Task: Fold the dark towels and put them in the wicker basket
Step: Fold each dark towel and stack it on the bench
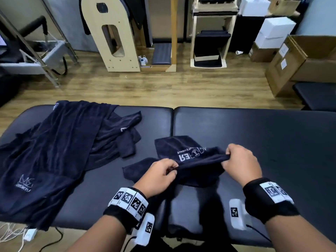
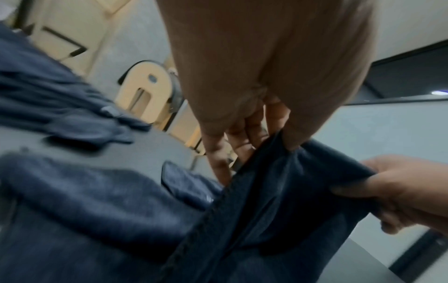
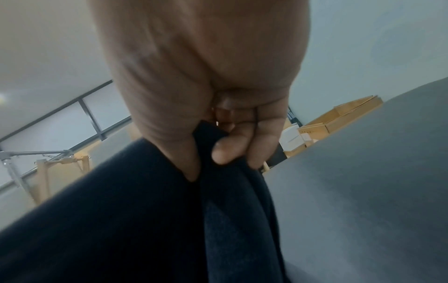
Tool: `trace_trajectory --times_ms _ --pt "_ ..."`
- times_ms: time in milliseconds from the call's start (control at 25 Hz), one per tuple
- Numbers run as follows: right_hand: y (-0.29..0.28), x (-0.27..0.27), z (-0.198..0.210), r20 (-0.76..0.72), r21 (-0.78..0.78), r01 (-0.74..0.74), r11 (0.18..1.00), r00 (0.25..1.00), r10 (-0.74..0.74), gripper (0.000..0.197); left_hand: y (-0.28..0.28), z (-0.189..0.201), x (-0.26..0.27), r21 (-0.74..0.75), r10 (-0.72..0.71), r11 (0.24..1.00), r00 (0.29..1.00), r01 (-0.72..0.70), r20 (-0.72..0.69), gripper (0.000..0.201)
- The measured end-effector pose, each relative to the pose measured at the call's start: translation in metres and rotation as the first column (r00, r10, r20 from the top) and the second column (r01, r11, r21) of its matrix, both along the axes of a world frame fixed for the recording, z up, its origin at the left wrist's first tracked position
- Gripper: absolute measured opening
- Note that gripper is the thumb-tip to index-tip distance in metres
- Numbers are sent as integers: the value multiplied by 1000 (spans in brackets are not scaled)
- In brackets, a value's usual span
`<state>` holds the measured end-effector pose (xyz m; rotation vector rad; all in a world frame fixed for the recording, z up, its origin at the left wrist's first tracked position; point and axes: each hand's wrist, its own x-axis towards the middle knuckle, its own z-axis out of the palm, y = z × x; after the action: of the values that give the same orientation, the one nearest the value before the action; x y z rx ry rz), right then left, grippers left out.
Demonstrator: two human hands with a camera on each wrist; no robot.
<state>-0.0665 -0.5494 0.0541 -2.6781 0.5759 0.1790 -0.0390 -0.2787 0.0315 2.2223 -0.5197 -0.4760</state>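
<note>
Small dark towel lifted over padded table, stretched between both hands, left hand pinching its left edge, right hand pinching its right edge, larger dark towels heaped well left.

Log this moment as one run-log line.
stage: folding | left hand: pinches small dark logo towel | right hand: pinches same edge | dark towel pile: unfolded | basket: unseen

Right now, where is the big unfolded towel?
In the head view, the big unfolded towel lies on the padded table's left part, left of both hands.
</note>
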Motion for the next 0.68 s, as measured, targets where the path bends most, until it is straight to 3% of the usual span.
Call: trace_trajectory --times_ms 80,160,280,360,440,560,680 --pt "-26 -10 3 -84 -26 -48 999 995 45 15 -35 14 -1 -7 -14 1000 999 14 53 12" --pt "-31 -17 2 -152 -26 -194 981 970 188 27 -62 29 -2 0 -57 998 996 57 66 12" --pt "-21 -29 8 39 167 -386 907 922 385 38 -97 43 -10 23 -195 981 969 193 154 13" --pt "-11 -33 11 183 286 -442 850 896 404 22 -108 46 -11 58 -266 964 942 260 205 6" --pt "-10 -31 12 177 248 -434 866 899 400 17 -106 45 -7 153 -301 950 927 272 224 5" --pt "-22 -23 13 167 238 -356 904 931 323 16 -88 39 -3 370 -259 914 943 169 209 13" --pt "-43 -21 25 223 205 -272 940 948 225 15 -66 33 -1 430 -167 902 945 32 281 13"
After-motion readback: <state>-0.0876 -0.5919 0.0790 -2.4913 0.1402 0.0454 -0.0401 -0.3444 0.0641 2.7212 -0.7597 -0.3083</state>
